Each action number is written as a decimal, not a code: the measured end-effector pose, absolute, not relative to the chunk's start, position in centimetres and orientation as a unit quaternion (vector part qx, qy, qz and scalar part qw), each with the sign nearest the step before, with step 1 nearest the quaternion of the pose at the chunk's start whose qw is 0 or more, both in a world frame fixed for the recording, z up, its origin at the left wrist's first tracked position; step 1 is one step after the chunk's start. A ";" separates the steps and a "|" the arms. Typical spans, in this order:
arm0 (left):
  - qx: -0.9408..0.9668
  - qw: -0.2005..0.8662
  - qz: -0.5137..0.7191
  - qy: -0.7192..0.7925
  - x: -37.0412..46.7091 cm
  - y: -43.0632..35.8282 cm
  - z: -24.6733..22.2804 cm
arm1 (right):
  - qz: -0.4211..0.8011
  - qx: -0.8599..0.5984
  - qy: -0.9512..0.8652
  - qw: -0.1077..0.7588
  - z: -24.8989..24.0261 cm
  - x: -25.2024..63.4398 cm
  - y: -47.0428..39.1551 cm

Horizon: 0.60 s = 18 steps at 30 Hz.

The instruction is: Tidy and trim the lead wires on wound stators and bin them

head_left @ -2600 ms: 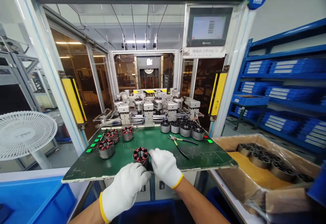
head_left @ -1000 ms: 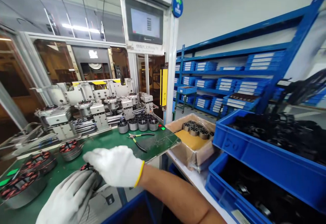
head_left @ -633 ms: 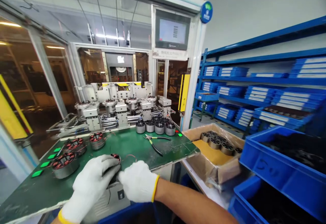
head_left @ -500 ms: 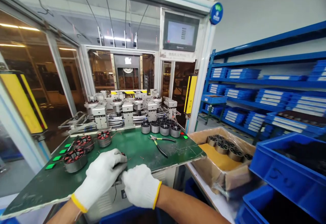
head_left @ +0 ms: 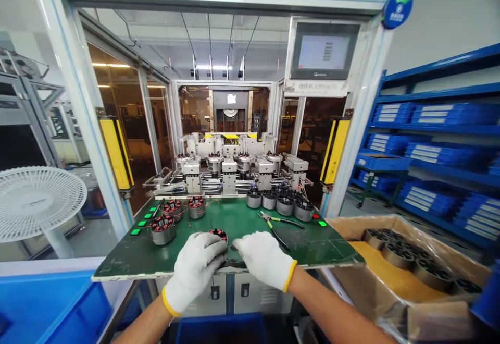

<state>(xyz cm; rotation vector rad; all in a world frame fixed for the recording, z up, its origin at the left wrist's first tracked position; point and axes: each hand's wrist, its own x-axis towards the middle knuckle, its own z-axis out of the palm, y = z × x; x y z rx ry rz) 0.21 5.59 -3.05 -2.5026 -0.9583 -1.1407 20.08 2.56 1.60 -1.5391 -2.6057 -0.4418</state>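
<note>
My left hand, in a white glove with a yellow cuff, is wrapped round a stator with red windings near the front edge of the green table. My right hand, gloved alike, is just right of the stator, its fingers pressed together; what they hold, if anything, is hidden. Wire cutters with green and black handles lie behind my right hand. Several wound stators stand at the left of the table. Several stators without visible red wire stand at the back right.
The winding machine is behind the table, between yellow side bars. A screen hangs above right. A lined box of stators is at the right, a blue bin at the left, beside a white fan.
The view has swung left, so the fan and left bin now show. The stator's red windings show more beside my left hand, and my right hand is a little apart from it.
</note>
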 end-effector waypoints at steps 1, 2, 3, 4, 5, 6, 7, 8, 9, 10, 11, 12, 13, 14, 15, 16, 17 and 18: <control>-0.854 0.081 -0.378 -0.348 0.3 5.6 -2.4 | -0.116 -0.504 -0.855 0.050 0.9 19.8 2.5; -0.854 0.042 -0.363 -0.370 0.4 5.6 -1.7 | -0.079 -0.503 -0.859 0.063 0.2 19.4 2.4; -0.853 0.003 -0.346 -0.390 0.5 5.6 -0.9 | -0.036 -0.502 -0.861 0.081 -0.3 19.0 2.1; -0.851 -0.032 -0.327 -0.408 0.6 5.6 -0.1 | 0.011 -0.501 -0.860 0.102 -0.8 18.6 1.8; -0.849 -0.058 -0.311 -0.423 0.7 5.5 0.7 | 0.060 -0.500 -0.855 0.125 -1.1 18.2 1.6; -0.847 -0.076 -0.298 -0.433 0.7 5.4 1.3 | 0.108 -0.498 -0.848 0.146 -1.2 18.1 1.4; -0.847 -0.087 -0.290 -0.437 0.7 5.3 1.7 | 0.156 -0.489 -0.843 0.161 -1.1 18.2 1.3; -0.849 -0.094 -0.287 -0.434 0.6 5.2 1.8 | 0.199 -0.476 -0.839 0.173 -0.9 18.6 1.3; -0.851 -0.095 -0.289 -0.427 0.5 5.0 1.7 | 0.235 -0.466 -0.833 0.184 -0.5 19.2 1.4; -0.851 -0.090 -0.299 -0.422 0.4 4.8 1.3 | 0.260 -0.467 -0.821 0.202 0.2 19.9 1.5; -0.847 -0.078 -0.315 -0.420 0.3 4.7 0.7 | 0.268 -0.482 -0.802 0.230 0.9 20.7 1.7; -0.839 -0.059 -0.338 -0.422 0.2 4.6 -0.1 | 0.256 -0.505 -0.780 0.265 1.8 21.3 1.8; -0.828 -0.036 -0.363 -0.425 0.3 4.5 -1.0 | 0.223 -0.528 -0.761 0.302 2.7 21.8 1.9; -0.818 -0.012 -0.386 -0.427 0.4 4.5 -1.9 | 0.176 -0.541 -0.754 0.329 3.6 21.9 1.8; -0.809 0.007 -0.404 -0.426 0.5 4.6 -2.7 | 0.122 -0.537 -0.765 0.335 4.4 21.7 1.7; -0.804 0.020 -0.418 -0.422 0.7 4.7 -3.5 | 0.064 -0.523 -0.789 0.317 5.2 21.3 1.4; -0.801 0.029 -0.428 -0.416 0.8 4.8 -4.0 | 0.005 -0.505 -0.818 0.276 5.7 20.7 1.1; -0.799 0.034 -0.435 -0.413 0.9 4.9 -4.4 | -0.049 -0.489 -0.842 0.223 6.1 20.0 0.8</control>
